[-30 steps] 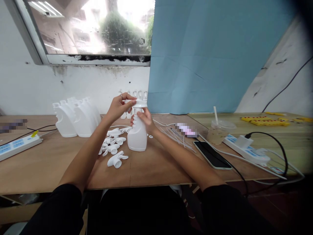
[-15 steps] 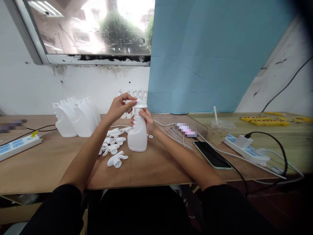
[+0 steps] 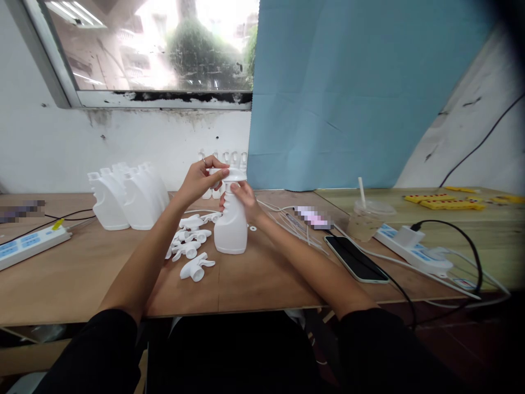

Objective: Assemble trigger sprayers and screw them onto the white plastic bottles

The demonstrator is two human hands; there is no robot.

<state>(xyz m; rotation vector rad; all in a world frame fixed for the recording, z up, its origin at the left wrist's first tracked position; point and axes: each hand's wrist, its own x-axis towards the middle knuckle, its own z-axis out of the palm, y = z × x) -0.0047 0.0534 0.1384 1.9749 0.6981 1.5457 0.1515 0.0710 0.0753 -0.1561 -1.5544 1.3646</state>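
Observation:
A white plastic spray bottle (image 3: 231, 232) stands upright on the brown table in front of me. On its neck sits a white trigger sprayer head (image 3: 235, 174). My left hand (image 3: 207, 174) is closed on the sprayer head, thumb and fingers pinching its side. Around the bottle's neck, just below, my right hand (image 3: 245, 198) is wrapped, with the thumb in front. Several loose trigger sprayer heads (image 3: 197, 267) lie in a heap left of the bottle. Behind my hands, partly hidden, more bottles with sprayer heads (image 3: 243, 158) stand by the wall.
Several white bottles without heads (image 3: 141, 200) stand at the left, near a power strip (image 3: 35, 246). Thin white tubes (image 3: 301, 230) lie right of the bottle. Farther right are a phone (image 3: 356, 259), a plastic cup with a straw (image 3: 366, 221) and another power strip (image 3: 414, 253).
My right thumb and fingers have shifted slightly on the bottle's neck, and the sprayer head looks slightly turned. My left hand keeps its place.

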